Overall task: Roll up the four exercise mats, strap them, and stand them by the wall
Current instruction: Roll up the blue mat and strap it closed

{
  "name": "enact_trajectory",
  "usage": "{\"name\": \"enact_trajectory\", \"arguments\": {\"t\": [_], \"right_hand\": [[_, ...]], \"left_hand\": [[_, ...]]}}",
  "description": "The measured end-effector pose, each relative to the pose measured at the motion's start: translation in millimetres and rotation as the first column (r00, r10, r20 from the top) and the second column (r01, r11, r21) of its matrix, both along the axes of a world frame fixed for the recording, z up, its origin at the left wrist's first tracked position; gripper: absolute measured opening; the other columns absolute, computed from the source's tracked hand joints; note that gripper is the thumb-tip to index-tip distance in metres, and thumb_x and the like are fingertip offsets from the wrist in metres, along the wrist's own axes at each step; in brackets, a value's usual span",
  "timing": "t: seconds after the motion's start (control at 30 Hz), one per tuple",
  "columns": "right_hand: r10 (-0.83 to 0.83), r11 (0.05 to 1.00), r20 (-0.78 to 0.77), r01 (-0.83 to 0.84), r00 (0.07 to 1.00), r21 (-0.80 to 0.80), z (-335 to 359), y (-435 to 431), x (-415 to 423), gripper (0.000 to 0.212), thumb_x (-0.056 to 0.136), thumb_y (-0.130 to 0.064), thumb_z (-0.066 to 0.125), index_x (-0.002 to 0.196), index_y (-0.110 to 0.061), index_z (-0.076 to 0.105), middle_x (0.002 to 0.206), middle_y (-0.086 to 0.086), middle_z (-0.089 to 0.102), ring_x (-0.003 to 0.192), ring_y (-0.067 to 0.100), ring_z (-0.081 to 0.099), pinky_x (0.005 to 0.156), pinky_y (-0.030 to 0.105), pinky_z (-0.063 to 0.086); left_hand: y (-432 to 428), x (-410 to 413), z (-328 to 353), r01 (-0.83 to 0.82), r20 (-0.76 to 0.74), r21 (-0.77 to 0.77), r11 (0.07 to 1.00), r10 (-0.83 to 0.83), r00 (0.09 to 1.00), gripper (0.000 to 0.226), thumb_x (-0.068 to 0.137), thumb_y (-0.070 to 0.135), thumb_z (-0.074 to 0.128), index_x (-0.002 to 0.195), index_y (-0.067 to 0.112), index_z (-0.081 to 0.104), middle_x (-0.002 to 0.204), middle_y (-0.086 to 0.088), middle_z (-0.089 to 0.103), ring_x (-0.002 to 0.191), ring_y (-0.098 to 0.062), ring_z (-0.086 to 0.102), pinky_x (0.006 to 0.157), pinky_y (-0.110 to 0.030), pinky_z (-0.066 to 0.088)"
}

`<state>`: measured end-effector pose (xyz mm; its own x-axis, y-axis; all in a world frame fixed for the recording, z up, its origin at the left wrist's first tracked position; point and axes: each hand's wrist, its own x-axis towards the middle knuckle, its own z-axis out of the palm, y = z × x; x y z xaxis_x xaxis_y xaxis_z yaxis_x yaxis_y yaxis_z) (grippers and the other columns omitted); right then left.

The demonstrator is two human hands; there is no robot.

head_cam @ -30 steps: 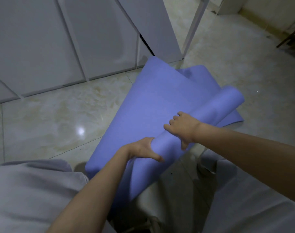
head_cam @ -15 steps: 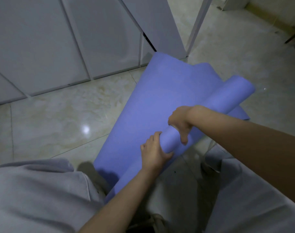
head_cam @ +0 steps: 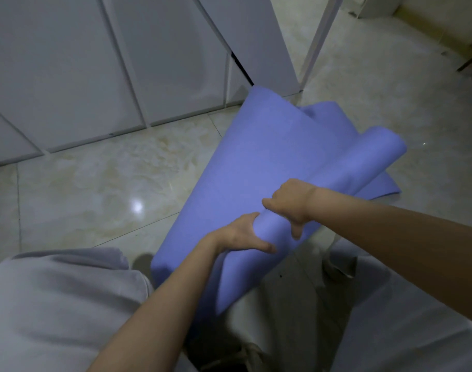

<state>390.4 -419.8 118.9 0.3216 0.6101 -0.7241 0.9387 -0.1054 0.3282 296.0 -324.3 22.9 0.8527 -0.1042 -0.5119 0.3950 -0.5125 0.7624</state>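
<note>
Purple mat [head_cam: 256, 157] is partly rolled and lies on the tiled floor [head_cam: 95, 189], from frame centre out to 2 o'clock. The rolled section [head_cam: 363, 162] runs on a 7-to-2 o'clock line, with its far end lifted at 2 o'clock. The flat part extends toward 12 o'clock, and its far edge is up near the white cabinet panels [head_cam: 68, 63].

Left hand [head_cam: 240, 234] is at 6 o'clock and grips the near part of the roll, fingers wrapped over the top, thumb along the near side. Right hand [head_cam: 291, 204] is at 4 o'clock, just beside the left, curled over the roll with the thumb pointing down its near face. Both hands are closed around the mat.

Pale trouser legs [head_cam: 55, 304] show at 7 and 5 o'clock.
</note>
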Motion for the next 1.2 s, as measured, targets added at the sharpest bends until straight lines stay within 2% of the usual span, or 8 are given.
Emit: {"name": "enact_trajectory", "arguments": {"t": [0.17, 0.33, 0.43, 0.57, 0.77, 0.97, 1.13, 1.2], "right_hand": [[-0.124, 0.984, -0.058, 0.115, 0.991, -0.133, 0.0, 10.6, 6.3, 0.071, 0.067, -0.051, 0.078, 0.124, -0.016, 0.054, 0.115, 0.003, 0.064, 0.1, 0.024, 0.061, 0.072, 0.027, 0.04], [-0.249, 0.954, -0.107, 0.225, 0.963, -0.197, -6.5, 19.3, 8.0, 0.062, 0.066, -0.047, 0.081, 0.115, -0.016, 0.057, 0.076, -0.007, 0.052, 0.081, 0.02, 0.053, 0.07, 0.028, 0.044], [-0.237, 0.962, -0.108, 0.218, 0.966, -0.162, -9.2, 20.2, 9.4, 0.065, 0.063, -0.048, 0.081, 0.115, -0.017, 0.059, 0.092, -0.002, 0.062, 0.086, 0.022, 0.059, 0.073, 0.028, 0.047], [-0.081, 0.996, -0.038, 0.082, 0.996, 0.029, -14.1, 14.4, 7.4, 0.072, 0.069, -0.044, 0.078, 0.128, -0.018, 0.046, 0.124, 0.004, 0.057, 0.112, 0.025, 0.056, 0.084, 0.031, 0.041], [0.217, 0.954, 0.151, -0.243, 0.964, 0.177, -17.6, -13.1, 6.5, 0.078, 0.072, -0.035, 0.071, 0.136, -0.016, 0.03, 0.123, 0.008, 0.047, 0.11, 0.027, 0.05, 0.099, 0.036, 0.03], [0.116, 0.983, 0.069, -0.124, 0.991, 0.133, -16.7, -17.4, 8.9, 0.067, 0.079, -0.042, 0.069, 0.13, -0.012, 0.036, 0.119, 0.01, 0.056, 0.105, 0.03, 0.058, 0.071, 0.031, 0.031], [0.031, 0.999, -0.023, -0.03, 0.999, 0.021, -10.8, -6.2, 9.3, 0.065, 0.073, -0.046, 0.073, 0.124, -0.016, 0.048, 0.115, 0.006, 0.062, 0.102, 0.026, 0.06, 0.071, 0.029, 0.036], [-0.028, 0.999, -0.064, 0.027, 0.998, -0.025, -13.1, -3.2, 10.3, 0.061, 0.069, -0.049, 0.074, 0.118, -0.018, 0.055, 0.11, 0.003, 0.064, 0.093, 0.025, 0.06, 0.071, 0.027, 0.041]], "left_hand": [[-22.3, -4.9, 6.7, -0.115, 0.076, 0.122, 0.986, 0.106, 0.991, 0.085, 0.072, 0.035, 0.079, 0.14, 0.019, 0.032, 0.131, 0.0, 0.048, 0.119, -0.021, 0.049, 0.09, -0.032, 0.044], [-47.0, -17.0, -2.8, -0.294, 0.238, 0.318, 0.901, 0.225, 0.945, 0.075, 0.071, 0.038, 0.074, 0.133, 0.018, 0.037, 0.121, -0.004, 0.053, 0.113, -0.028, 0.052, 0.089, -0.035, 0.04], [-51.1, -21.1, -10.0, -0.383, 0.38, 0.349, 0.855, 0.245, 0.892, 0.077, 0.07, 0.036, 0.074, 0.135, 0.014, 0.04, 0.118, -0.007, 0.053, 0.112, -0.029, 0.051, 0.088, -0.036, 0.037], [-32.6, -9.7, -10.4, -0.391, 0.317, 0.319, 0.863, 0.292, 0.902, 0.069, 0.071, 0.037, 0.076, 0.128, 0.014, 0.043, 0.117, -0.008, 0.059, 0.108, -0.029, 0.054, 0.08, -0.035, 0.041], [-3.4, 9.0, -3.0, -0.164, 0.184, 0.259, 0.952, 0.118, 0.976, 0.076, 0.068, 0.047, 0.079, 0.127, 0.012, 0.048, 0.121, -0.004, 0.06, 0.11, -0.024, 0.055, 0.084, -0.03, 0.043], [-11.6, 4.5, -9.8, -0.127, 0.129, 0.055, 0.99, 0.119, 0.984, 0.081, 0.07, 0.038, 0.081, 0.137, 0.015, 0.041, 0.132, -0.001, 0.052, 0.117, -0.018, 0.05, 0.089, -0.028, 0.043], [-44.6, -5.9, -15.1, -0.308, 0.189, 0.218, 0.926, 0.269, 0.944, 0.08, 0.063, 0.042, 0.079, 0.131, 0.027, 0.041, 0.116, 0.005, 0.059, 0.106, -0.018, 0.061, 0.081, -0.03, 0.049], [-58.2, -13.3, -23.9, -0.424, 0.392, 0.352, 0.835, 0.279, 0.877, 0.087, 0.052, 0.048, 0.081, 0.127, 0.024, 0.044, 0.1, 0.003, 0.062, 0.089, -0.019, 0.064, 0.071, -0.028, 0.052]]}}
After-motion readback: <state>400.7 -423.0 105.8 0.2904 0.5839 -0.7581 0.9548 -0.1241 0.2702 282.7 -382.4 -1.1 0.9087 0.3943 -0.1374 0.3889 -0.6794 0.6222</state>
